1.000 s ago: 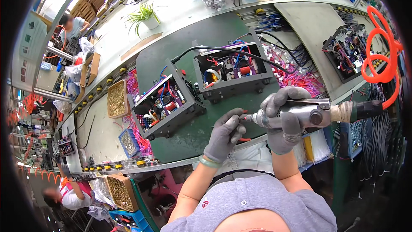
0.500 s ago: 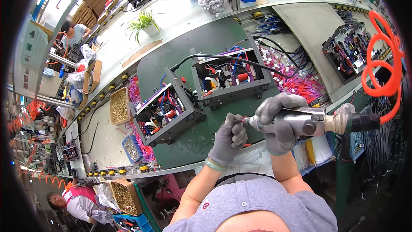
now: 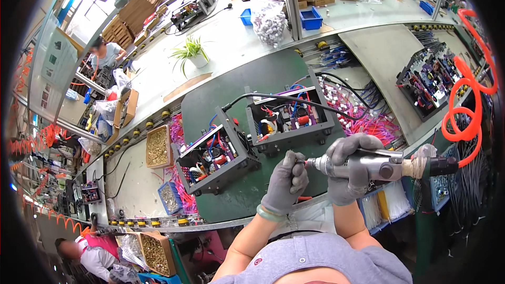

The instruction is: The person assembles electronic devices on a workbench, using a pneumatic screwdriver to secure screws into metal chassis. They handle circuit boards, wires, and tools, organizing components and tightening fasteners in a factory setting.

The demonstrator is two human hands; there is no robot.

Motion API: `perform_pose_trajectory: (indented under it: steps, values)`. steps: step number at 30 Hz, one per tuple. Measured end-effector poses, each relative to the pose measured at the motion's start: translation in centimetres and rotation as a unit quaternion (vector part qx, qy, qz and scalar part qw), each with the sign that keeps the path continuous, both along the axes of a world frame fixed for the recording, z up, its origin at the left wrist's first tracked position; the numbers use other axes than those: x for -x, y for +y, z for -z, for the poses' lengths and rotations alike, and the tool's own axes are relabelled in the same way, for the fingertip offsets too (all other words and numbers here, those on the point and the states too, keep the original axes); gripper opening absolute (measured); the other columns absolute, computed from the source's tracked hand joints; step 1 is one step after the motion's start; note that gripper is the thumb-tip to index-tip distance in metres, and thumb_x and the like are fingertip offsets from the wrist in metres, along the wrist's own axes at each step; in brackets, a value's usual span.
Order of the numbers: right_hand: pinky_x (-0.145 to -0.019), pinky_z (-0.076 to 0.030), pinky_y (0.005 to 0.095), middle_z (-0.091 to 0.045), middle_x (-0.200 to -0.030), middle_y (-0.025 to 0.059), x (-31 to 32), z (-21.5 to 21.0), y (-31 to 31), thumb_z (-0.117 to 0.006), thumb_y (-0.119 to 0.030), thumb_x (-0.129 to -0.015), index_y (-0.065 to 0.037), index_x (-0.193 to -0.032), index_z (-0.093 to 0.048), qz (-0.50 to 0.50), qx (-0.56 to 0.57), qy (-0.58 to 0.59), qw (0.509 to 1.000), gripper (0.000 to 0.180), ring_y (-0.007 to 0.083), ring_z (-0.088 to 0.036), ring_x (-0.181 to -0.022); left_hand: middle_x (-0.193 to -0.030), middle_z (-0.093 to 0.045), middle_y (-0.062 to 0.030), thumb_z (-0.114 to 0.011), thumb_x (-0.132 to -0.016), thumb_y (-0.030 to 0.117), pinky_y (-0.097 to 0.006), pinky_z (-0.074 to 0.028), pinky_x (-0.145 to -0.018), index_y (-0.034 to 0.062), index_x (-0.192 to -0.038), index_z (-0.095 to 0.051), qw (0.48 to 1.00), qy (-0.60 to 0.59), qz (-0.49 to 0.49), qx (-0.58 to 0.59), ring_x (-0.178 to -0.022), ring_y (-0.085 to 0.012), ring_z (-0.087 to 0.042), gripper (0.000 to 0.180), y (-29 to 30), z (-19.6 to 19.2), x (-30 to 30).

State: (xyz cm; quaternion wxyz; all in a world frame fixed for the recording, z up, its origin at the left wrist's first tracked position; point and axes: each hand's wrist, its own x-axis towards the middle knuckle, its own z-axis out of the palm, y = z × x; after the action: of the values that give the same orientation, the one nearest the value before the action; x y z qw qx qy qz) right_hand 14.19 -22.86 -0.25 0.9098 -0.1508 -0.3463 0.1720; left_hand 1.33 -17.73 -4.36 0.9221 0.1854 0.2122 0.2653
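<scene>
My right hand [image 3: 348,171], in a grey glove, is wrapped round a silver air screwdriver [image 3: 386,168], which lies level with its tip toward the left. A black fitting at its back end joins an orange coiled hose [image 3: 470,110]. Just off the tip, my left hand [image 3: 286,183], also gloved, has thumb and fingers pinched together; whatever is between them is too small to make out. Beyond my hands, two black metal cases [image 3: 286,142] [image 3: 223,181] with open tops show circuit boards and coloured wires. They stand on a dark green board [image 3: 239,84].
Left of the board are a carton of brass-coloured small parts [image 3: 159,147] and a blue tray of screws [image 3: 169,198]. Pink wire leads [image 3: 363,123] lie behind the right case. More circuit units [image 3: 428,81] stand far right. A potted plant [image 3: 197,59] is on the back bench. Other people work at left.
The whole view has shifted, so the bench sits lower and further right in the picture. Both hands keep the same hold, with the fingers still at the screwdriver's tip.
</scene>
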Motion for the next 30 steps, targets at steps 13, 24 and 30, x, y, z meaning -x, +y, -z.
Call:
perform_pose_trajectory:
  steps: [13,24,30]
  values:
    - [-0.055,-0.048,0.0306,-0.058,-0.080,0.0074,-2.0,-3.9,-2.1,-0.077,-0.035,-0.081,-0.009,-0.122,-0.056,0.050,0.029,-0.022,0.998,0.053,0.0158,-0.055,-0.059,-0.070,-0.061,-0.0007,-0.053,-0.093,0.017,-0.024,-0.043,-0.052,-0.0003,-0.092,-0.069,0.738,0.330,-0.082,-0.582,-0.056,-0.0074,-0.053,0.023,8.0,-6.7,3.6]
    - [-0.066,-0.050,0.0340,-0.060,-0.089,0.0046,-0.9,-3.2,-3.2,-0.082,-0.035,-0.077,-0.010,-0.117,-0.055,0.000,0.093,0.024,0.995,0.055,0.0153,-0.060,-0.068,-0.083,-0.072,-0.0068,-0.061,-0.089,0.026,-0.034,-0.053,-0.074,0.0048,-0.098,-0.074,0.577,0.446,0.233,-0.643,-0.072,-0.0174,-0.067,0.027,16.3,-5.9,-4.8]
    - [-0.068,-0.051,0.0353,-0.060,-0.090,0.0053,-0.8,-2.4,-3.1,-0.082,-0.034,-0.077,-0.009,-0.117,-0.055,-0.008,0.100,0.026,0.995,0.055,0.0159,-0.061,-0.069,-0.082,-0.071,-0.0083,-0.059,-0.082,0.023,-0.042,-0.044,-0.080,0.0134,-0.086,-0.075,0.081,0.512,0.309,-0.797,-0.083,-0.0281,-0.069,0.019,16.6,-6.4,-6.6]
